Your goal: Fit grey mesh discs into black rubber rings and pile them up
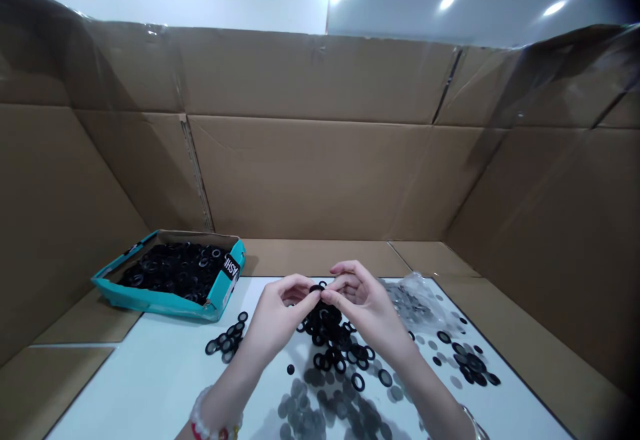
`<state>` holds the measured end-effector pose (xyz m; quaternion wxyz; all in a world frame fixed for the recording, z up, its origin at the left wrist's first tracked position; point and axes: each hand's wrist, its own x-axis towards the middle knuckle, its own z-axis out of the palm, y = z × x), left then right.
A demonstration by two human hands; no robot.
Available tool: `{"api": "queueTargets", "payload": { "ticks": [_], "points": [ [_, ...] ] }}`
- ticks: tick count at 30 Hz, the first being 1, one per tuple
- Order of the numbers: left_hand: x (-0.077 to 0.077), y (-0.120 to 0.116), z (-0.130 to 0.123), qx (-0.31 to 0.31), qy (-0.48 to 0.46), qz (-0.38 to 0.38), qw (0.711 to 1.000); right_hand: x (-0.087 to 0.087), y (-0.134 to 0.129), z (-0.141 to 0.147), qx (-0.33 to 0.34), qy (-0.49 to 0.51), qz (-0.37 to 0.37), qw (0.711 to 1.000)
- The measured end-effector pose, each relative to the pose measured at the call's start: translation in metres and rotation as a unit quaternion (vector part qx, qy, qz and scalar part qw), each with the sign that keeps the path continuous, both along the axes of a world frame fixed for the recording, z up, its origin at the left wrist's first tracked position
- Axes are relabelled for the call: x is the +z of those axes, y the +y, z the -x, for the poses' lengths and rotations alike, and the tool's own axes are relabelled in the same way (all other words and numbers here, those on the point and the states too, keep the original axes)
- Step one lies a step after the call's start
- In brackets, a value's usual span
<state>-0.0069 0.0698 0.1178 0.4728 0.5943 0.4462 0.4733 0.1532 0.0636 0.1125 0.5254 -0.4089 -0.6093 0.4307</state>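
Note:
My left hand [281, 313] and my right hand [367, 310] meet over the middle of the white table. Between their fingertips they pinch a small black ring [317, 287]; the fingers partly cover it. Right below lies a loose pile of black rings [330, 337]. Grey translucent discs [303, 413] are scattered nearer to me, in the shadow of my arms. To the left of my left hand sits a small group of rings with grey centres [227, 342].
A teal box [165, 301] full of black rings stands at the back left. A clear plastic bag [415, 297] of grey discs lies behind my right hand. More black pieces [473, 363] are on the right. Cardboard walls [310, 180] enclose the table.

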Motion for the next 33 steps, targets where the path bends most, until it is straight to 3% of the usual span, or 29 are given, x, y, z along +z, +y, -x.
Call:
{"api": "queueTargets", "payload": {
  "ticks": [3, 8, 13, 16, 23, 29, 33],
  "points": [
    [0.000, -0.002, -0.002, 0.038, 0.027, -0.054, 0.997, 0.001, -0.004, 0.003, -0.027, -0.007, -0.009, 1.000],
    [0.000, -0.003, -0.002, 0.051, 0.082, -0.109, 0.989, 0.001, -0.004, 0.004, -0.032, -0.014, -0.013, 0.999],
    [0.003, 0.000, 0.004, -0.063, 0.003, 0.022, 0.998, 0.000, 0.001, 0.002, 0.004, 0.007, -0.003, 1.000],
    [0.002, -0.001, 0.003, -0.058, -0.044, 0.064, 0.995, 0.001, 0.000, 0.003, 0.019, 0.015, 0.004, 1.000],
    [0.005, -0.006, 0.001, 0.022, 0.031, -0.086, 0.996, 0.006, -0.009, 0.006, -0.033, 0.022, -0.002, 0.999],
    [0.010, -0.003, 0.009, -0.138, -0.044, 0.034, 0.989, 0.007, -0.001, -0.002, 0.070, 0.082, 0.072, 0.992],
    [0.002, 0.001, 0.011, -0.152, -0.049, 0.072, 0.985, 0.007, -0.001, -0.005, 0.104, 0.053, 0.034, 0.993]
  ]
}}
